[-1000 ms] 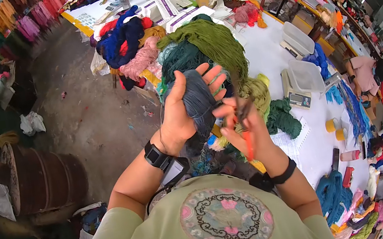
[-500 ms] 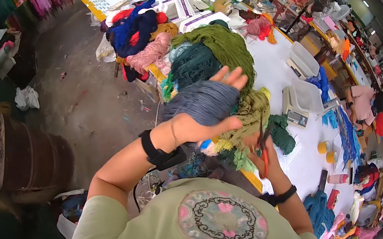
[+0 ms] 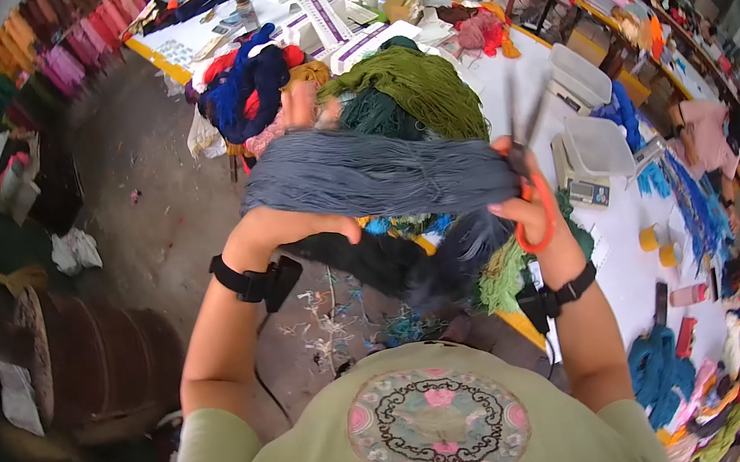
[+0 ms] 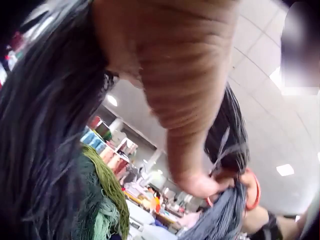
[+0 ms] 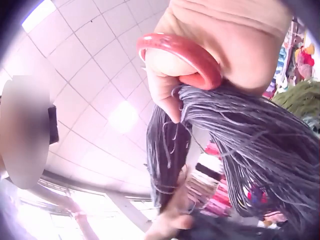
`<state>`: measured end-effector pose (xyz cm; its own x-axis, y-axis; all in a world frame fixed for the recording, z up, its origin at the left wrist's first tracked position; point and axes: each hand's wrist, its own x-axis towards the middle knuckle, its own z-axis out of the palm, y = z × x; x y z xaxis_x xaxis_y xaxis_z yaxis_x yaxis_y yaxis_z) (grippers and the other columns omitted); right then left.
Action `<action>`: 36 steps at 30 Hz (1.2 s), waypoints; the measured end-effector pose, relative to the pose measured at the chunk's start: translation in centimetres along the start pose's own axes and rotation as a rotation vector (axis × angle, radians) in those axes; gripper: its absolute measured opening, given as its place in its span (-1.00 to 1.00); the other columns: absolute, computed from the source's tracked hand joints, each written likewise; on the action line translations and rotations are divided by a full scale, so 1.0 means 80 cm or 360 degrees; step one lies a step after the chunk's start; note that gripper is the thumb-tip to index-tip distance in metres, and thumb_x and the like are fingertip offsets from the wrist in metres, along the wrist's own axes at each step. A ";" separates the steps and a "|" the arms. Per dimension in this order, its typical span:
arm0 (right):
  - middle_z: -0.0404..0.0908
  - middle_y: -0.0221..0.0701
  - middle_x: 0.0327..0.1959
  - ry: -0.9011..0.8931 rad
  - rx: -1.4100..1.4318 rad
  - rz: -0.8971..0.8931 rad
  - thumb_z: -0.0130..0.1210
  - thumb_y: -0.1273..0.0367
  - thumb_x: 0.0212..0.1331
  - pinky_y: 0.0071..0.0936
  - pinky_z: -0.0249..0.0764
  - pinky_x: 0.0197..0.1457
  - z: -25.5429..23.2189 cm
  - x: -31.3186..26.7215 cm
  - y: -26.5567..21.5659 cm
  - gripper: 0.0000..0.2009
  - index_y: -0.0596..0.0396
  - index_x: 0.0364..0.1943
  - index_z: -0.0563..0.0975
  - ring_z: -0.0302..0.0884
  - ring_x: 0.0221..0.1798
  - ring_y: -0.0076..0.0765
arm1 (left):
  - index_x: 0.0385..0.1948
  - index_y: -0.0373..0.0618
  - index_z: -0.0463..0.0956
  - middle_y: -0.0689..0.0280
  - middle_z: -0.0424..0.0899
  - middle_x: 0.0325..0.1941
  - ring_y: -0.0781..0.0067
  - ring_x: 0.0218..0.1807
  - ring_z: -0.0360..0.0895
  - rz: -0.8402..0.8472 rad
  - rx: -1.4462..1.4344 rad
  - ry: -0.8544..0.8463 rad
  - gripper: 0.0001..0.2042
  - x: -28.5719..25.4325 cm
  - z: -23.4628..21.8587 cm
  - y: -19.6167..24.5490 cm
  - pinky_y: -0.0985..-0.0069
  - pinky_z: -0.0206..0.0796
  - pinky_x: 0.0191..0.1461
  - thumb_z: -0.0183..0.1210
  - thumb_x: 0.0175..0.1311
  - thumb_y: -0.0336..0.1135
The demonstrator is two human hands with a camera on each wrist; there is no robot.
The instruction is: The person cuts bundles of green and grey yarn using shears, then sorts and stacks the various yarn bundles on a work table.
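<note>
A blue-grey skein of yarn [image 3: 380, 171] is stretched crosswise between the two hands in front of the body, above the floor and the table edge. My left hand [image 3: 276, 227] carries its left end, with the thumb stretched out below the strands and blurred fingertips above them. At the other end, my right hand [image 3: 529, 216] pinches the yarn and also holds scissors [image 3: 522, 132], blades pointing up. An orange-red scissor handle [image 5: 175, 47] loops round the thumb in the right wrist view. Loose dark strands [image 3: 463, 259] hang blurred beneath the skein.
Olive-green yarn [image 3: 420, 90] and a blue hank [image 3: 243, 86] lie heaped on the white table [image 3: 515, 74]. Scales with plastic tubs [image 3: 595, 144] stand to the right. A rusty barrel [image 3: 107, 353] is on the floor at left; another person [image 3: 706, 135] is far right.
The skein, bunched around my left hand earlier, is now drawn out long between both hands. My right hand has come up and taken its right end, scissors still in it.
</note>
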<state>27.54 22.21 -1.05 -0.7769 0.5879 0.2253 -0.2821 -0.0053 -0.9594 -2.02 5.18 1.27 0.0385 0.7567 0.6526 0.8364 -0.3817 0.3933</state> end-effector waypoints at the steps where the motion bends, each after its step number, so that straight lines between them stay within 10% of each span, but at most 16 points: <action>1: 0.42 -0.31 0.16 -0.0006 -0.0208 -0.0023 0.25 0.57 -0.19 -0.40 0.29 0.32 -0.001 0.010 0.014 -0.24 0.14 0.27 0.28 0.41 0.20 -0.32 | 0.41 -0.01 0.23 0.01 -0.10 0.59 0.02 0.61 -0.19 0.0020 -0.0002 -0.0037 -0.02 0.002 0.016 -0.003 0.07 -0.29 0.58 0.22 -0.05 0.43; 3: 0.41 -0.32 0.16 -0.0147 -0.0291 0.0181 0.31 0.51 -0.01 -0.44 0.32 0.28 0.000 0.024 0.036 -0.35 0.13 0.24 0.31 0.38 0.20 -0.34 | 0.48 0.07 0.04 0.01 0.00 0.57 -0.02 0.56 -0.03 -0.0424 -0.1980 0.0528 0.08 0.010 0.059 0.006 0.05 -0.04 0.50 0.13 -0.07 0.53; 5: 0.45 -0.35 0.06 0.0149 -0.0264 0.0049 0.29 0.45 0.09 -0.51 0.38 0.15 0.014 0.027 0.074 -0.43 0.11 0.21 0.33 0.43 0.08 -0.42 | 0.50 0.19 -0.06 0.09 0.17 0.51 -0.11 0.45 0.19 -0.0869 -0.2730 0.0549 -0.04 0.029 0.069 0.015 -0.01 0.11 0.40 -0.05 0.11 0.52; 10: 0.47 -0.57 -0.54 0.0313 -0.0050 0.0352 0.06 0.23 0.41 -0.74 0.27 -0.51 0.053 -0.020 0.044 -0.72 0.04 0.08 0.46 0.35 -0.60 -0.73 | 0.43 0.19 0.09 0.28 0.53 0.19 0.07 0.32 0.38 -0.1215 -0.2690 0.1118 -0.32 0.044 0.100 0.003 -0.17 0.17 0.30 0.01 0.35 0.24; 18: 0.62 -0.26 -0.13 -0.0287 0.0908 0.1019 -0.11 -0.31 0.22 -0.42 0.59 -0.18 0.119 -0.046 0.064 -0.19 0.13 0.25 0.34 0.62 -0.17 -0.42 | 0.03 -0.04 0.47 0.30 0.64 -0.09 0.25 0.11 0.51 -0.0950 -0.2380 0.1440 -0.77 0.079 0.099 0.001 0.16 0.29 0.29 0.00 0.49 -0.20; 23: 0.60 -0.37 -0.16 -0.0230 0.0872 0.0741 -0.06 -0.28 0.24 -0.39 0.55 -0.20 0.145 -0.012 0.063 -0.23 0.08 0.27 0.33 0.58 -0.24 -0.43 | -0.19 -0.05 0.43 0.22 0.60 -0.16 0.20 0.15 0.48 -0.0649 -0.2289 0.1088 -0.79 0.042 0.076 0.074 0.13 0.22 0.38 -0.10 0.53 -0.17; 26: 0.60 -0.34 -0.45 -0.0011 -0.0323 -0.0041 0.10 -0.06 0.29 -0.41 0.46 -0.35 0.150 -0.014 0.053 -0.46 0.17 0.03 0.51 0.60 -0.38 -0.36 | -0.28 -0.04 0.40 0.24 0.58 -0.37 0.23 0.00 0.53 -0.0841 -0.2016 0.1120 -0.72 0.018 0.046 0.108 0.19 0.31 0.22 -0.16 0.54 -0.09; 28: 0.54 -0.42 -0.48 -0.0166 -0.0422 -0.0094 0.08 -0.06 0.31 -0.51 0.40 -0.40 0.154 -0.023 0.046 -0.45 0.20 0.03 0.50 0.52 -0.44 -0.49 | -0.41 -0.05 0.33 0.32 0.39 -0.78 0.31 -0.54 0.46 -0.0724 -0.2119 0.1008 -0.62 -0.002 0.026 0.098 0.40 0.39 -0.29 -0.22 0.54 0.02; 36: 0.54 -0.47 -0.55 -0.0477 -0.0860 -0.0434 0.04 -0.05 0.34 -0.63 0.37 -0.48 0.169 -0.013 0.052 -0.48 0.21 -0.09 0.54 0.46 -0.55 -0.64 | -0.51 0.00 0.28 0.40 0.29 -0.83 0.48 -0.78 0.24 -0.0881 -0.2040 0.0526 -0.57 -0.036 -0.013 0.101 0.64 0.15 -0.62 -0.20 0.52 0.08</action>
<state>19.57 10.68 -2.99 -0.8624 0.2606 0.4339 -0.2296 0.5626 -0.7942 4.05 -0.60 3.25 -0.3985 0.8756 0.2731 -0.3665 -0.4250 0.8277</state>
